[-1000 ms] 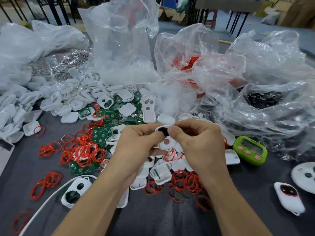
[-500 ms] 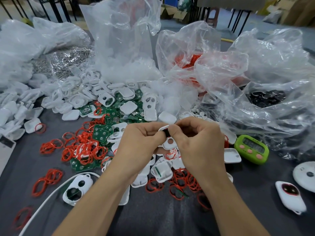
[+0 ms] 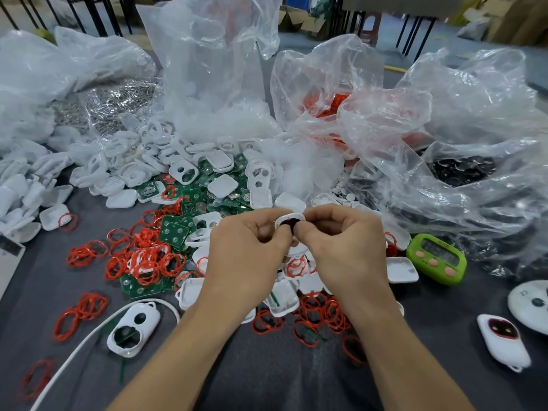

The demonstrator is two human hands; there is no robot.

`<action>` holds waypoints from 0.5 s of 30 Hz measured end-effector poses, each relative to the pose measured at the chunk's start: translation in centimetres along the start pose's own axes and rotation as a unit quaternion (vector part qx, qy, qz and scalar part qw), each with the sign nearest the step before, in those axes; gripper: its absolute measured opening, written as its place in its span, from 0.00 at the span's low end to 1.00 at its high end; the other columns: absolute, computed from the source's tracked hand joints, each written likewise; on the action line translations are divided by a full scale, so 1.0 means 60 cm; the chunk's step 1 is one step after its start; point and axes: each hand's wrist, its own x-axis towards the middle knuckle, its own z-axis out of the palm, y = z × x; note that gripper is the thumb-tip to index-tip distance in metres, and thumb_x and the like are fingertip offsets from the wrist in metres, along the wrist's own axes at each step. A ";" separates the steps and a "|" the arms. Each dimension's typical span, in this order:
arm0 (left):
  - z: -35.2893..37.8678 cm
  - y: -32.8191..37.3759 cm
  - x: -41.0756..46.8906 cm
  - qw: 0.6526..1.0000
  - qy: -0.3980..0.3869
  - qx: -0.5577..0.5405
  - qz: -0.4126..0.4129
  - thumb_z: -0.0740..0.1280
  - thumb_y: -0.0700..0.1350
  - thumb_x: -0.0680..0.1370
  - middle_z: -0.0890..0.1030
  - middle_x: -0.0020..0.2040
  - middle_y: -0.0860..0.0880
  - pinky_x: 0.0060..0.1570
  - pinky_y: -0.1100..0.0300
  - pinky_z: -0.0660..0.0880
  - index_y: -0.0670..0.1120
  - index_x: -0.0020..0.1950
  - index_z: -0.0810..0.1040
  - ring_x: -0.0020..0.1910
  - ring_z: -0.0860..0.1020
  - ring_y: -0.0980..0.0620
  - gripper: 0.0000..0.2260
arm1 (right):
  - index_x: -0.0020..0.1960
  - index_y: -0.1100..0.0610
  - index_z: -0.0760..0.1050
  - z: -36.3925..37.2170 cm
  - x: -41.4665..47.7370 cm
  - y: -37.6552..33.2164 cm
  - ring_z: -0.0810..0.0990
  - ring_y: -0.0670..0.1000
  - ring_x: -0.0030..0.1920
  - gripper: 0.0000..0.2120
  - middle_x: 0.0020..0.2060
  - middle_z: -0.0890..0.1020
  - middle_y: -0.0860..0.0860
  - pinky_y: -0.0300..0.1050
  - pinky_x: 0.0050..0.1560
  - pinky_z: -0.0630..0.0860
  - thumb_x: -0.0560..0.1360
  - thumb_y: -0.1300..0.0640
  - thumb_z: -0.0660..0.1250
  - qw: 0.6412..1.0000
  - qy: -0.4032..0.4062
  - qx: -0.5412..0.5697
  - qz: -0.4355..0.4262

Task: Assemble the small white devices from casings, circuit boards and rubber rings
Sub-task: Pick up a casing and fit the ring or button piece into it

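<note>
White casing (image 3: 294,217): held at the centre of the frame, pinched between both hands above the pile of parts; a dark round part (image 3: 286,224) is seen in its opening.
Loose casings (image 3: 98,173): heaped across the upper left and middle of the grey table (image 3: 44,277).
Rubber rings (image 3: 145,259): red, scattered left of centre and below the hands.
Circuit boards (image 3: 175,229): green, lying among the rings, just left of the hands.
Left hand (image 3: 249,247): fingers curled; the casing's left edge is gripped by thumb and forefinger.
Right hand (image 3: 341,241): fingers curled; the right edge is pinched, with the thumb tip set against the dark part.
Timer (image 3: 436,258): green, just right of the right hand.
Finished device (image 3: 504,342): white, lying at the lower right.
Step in hand: judged to be the seating of the dark part into the casing's opening.
Next move: firm, even thumb pressure is likely called for, with the casing braced; a board and a ring would then be needed from the pile.
</note>
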 end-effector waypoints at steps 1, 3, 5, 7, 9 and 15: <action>0.000 0.003 -0.001 1.000 -0.004 -0.010 -0.009 0.71 0.41 0.79 0.85 0.32 0.52 0.34 0.57 0.83 0.58 0.45 0.88 0.30 0.84 0.52 0.12 | 0.39 0.50 0.85 0.000 0.001 0.001 0.86 0.44 0.34 0.06 0.32 0.86 0.44 0.36 0.36 0.79 0.70 0.60 0.79 1.000 0.010 0.013 0.006; -0.002 0.008 0.001 0.999 -0.001 -0.036 -0.034 0.72 0.41 0.78 0.86 0.33 0.52 0.29 0.63 0.80 0.56 0.43 0.88 0.29 0.84 0.52 0.11 | 0.39 0.51 0.85 0.000 0.000 0.000 0.86 0.44 0.33 0.06 0.31 0.86 0.45 0.36 0.35 0.78 0.70 0.60 0.80 0.999 0.017 0.026 0.011; -0.006 0.008 0.004 0.998 0.013 -0.039 -0.043 0.72 0.39 0.77 0.85 0.31 0.51 0.28 0.63 0.79 0.55 0.40 0.87 0.27 0.83 0.53 0.12 | 0.39 0.51 0.84 0.000 -0.002 -0.002 0.85 0.43 0.32 0.06 0.31 0.86 0.45 0.33 0.33 0.76 0.71 0.59 0.79 1.000 -0.006 0.025 0.016; -0.008 0.005 0.004 0.999 0.024 -0.019 -0.032 0.72 0.38 0.77 0.84 0.30 0.51 0.31 0.52 0.83 0.57 0.38 0.87 0.26 0.82 0.52 0.14 | 0.41 0.50 0.84 0.002 -0.003 -0.004 0.84 0.41 0.32 0.04 0.32 0.86 0.43 0.30 0.32 0.74 0.74 0.57 0.76 0.998 -0.052 -0.015 0.024; -0.006 0.005 0.000 1.000 0.025 0.010 -0.014 0.72 0.40 0.77 0.84 0.30 0.53 0.33 0.48 0.84 0.63 0.39 0.87 0.27 0.83 0.51 0.16 | 0.43 0.49 0.85 0.002 -0.004 -0.006 0.83 0.39 0.33 0.05 0.32 0.85 0.41 0.28 0.31 0.72 0.77 0.56 0.73 0.994 -0.082 -0.077 0.018; -0.005 0.008 0.005 0.999 -0.023 -0.020 -0.031 0.70 0.39 0.79 0.83 0.28 0.53 0.29 0.60 0.81 0.60 0.41 0.88 0.27 0.83 0.53 0.16 | 0.43 0.49 0.87 -0.001 -0.006 -0.010 0.85 0.40 0.36 0.06 0.33 0.86 0.41 0.30 0.35 0.76 0.77 0.58 0.74 0.998 -0.043 -0.039 0.013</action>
